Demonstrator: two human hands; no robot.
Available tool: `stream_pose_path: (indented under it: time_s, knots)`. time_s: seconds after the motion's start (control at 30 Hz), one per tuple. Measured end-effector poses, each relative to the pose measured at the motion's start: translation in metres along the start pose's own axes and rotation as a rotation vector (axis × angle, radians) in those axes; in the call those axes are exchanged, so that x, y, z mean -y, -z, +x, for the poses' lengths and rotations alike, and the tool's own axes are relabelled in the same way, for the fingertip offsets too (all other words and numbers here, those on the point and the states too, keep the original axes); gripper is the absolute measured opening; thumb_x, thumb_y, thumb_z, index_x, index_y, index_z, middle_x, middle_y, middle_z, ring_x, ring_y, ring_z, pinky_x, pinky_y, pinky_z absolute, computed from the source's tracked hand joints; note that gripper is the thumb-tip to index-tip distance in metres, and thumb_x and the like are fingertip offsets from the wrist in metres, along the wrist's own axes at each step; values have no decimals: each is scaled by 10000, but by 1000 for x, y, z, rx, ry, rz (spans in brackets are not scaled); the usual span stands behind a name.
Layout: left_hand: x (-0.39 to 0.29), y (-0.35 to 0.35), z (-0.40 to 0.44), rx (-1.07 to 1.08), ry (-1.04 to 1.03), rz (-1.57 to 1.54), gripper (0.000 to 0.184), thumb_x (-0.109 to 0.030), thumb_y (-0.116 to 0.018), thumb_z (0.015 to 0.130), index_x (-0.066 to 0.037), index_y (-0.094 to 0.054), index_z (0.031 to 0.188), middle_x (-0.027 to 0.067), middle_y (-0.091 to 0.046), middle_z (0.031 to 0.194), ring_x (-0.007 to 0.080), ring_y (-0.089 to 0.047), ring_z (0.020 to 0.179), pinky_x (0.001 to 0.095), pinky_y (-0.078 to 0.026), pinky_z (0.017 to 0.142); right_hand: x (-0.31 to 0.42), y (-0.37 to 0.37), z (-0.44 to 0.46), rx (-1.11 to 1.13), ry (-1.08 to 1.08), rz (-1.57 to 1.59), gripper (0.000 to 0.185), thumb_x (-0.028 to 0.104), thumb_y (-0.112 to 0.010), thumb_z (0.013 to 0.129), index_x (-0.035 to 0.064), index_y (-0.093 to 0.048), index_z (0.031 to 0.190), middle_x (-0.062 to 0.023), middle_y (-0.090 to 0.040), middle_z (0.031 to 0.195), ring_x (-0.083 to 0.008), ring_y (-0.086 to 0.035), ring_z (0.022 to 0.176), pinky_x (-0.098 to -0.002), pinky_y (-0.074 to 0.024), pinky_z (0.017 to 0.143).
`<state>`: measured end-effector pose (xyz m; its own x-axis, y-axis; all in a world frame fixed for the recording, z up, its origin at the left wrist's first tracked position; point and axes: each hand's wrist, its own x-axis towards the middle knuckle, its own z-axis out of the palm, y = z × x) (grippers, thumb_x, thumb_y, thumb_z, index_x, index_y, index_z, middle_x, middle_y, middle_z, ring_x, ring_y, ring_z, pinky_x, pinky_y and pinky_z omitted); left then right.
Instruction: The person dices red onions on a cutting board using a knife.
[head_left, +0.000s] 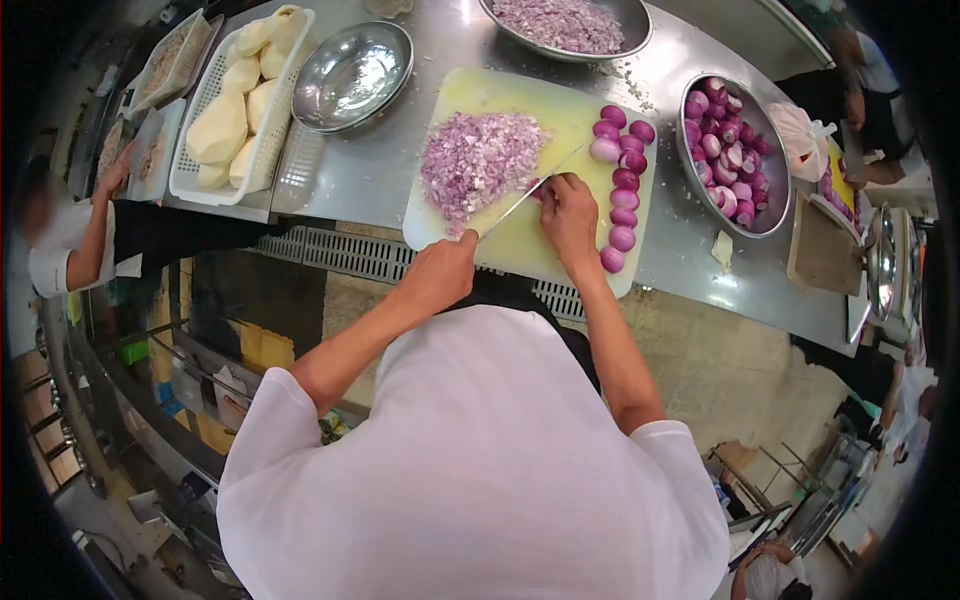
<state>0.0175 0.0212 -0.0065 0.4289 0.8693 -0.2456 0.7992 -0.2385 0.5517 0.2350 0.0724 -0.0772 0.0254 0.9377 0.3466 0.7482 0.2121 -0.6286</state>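
Observation:
My left hand (445,268) is closed around the handle of a knife. The knife's blade (516,207) slants up and to the right across the cutting board (500,92). Just right of the blade, the curled fingers of my right hand (570,215) hold a small piece of red onion (537,188), mostly hidden by the fingers and blade. A heap of chopped red onion (480,160) lies on the board's left half. Along its right edge, peeled red onion halves (625,180) stand in two rows, one shorter.
A bowl of chopped onion (640,45) sits beyond the board. To the right are a bowl of peeled onions (697,187) and a plastic bag (800,140). Leftward stand a steel bowl (352,75) and a white basket (180,180) of large peeled pale vegetables. Co-workers stand on both sides.

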Motion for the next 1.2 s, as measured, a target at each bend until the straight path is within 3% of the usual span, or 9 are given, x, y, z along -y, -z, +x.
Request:
stream_pose_path:
  time_s: [0.4, 0.5, 0.63, 1.2]
  knots:
    - [-4, 7, -5, -4, -78, -83, 122, 15, -538, 829, 68, -498, 931, 273, -596, 639, 471, -617, 647, 550, -484, 598, -1, 1, -6, -40, 0, 38, 128, 2, -637, 772, 9, -637, 900, -170, -605, 855, -376, -598, 828, -459, -498, 717]
    - [4, 0, 3, -13, -52, 39, 118, 12, -535, 832, 72, -495, 925, 273, -593, 634, 473, -615, 643, 553, -480, 596, -3, -1, -6, -24, 14, 24, 105, 11, -637, 786, 7, -633, 891, -171, -605, 859, -375, -598, 829, -462, -496, 711]
    - [-2, 6, -2, 35, -23, -35, 159, 18, -556, 814, 47, -474, 947, 258, -598, 643, 466, -610, 654, 545, -463, 592, -3, -2, -7, -48, -18, 82, 85, 10, -634, 797, 8, -630, 882, -168, -605, 857, -373, -599, 819, -457, -494, 708]
    - [4, -4, 2, -37, -99, -2, 83, 14, -524, 832, 71, -501, 887, 280, -588, 622, 478, -608, 619, 557, -476, 582, -4, -4, -15, -83, -3, 42, 82, -10, -623, 787, 8, -609, 866, -167, -588, 845, -375, -589, 806, -456, -486, 698]
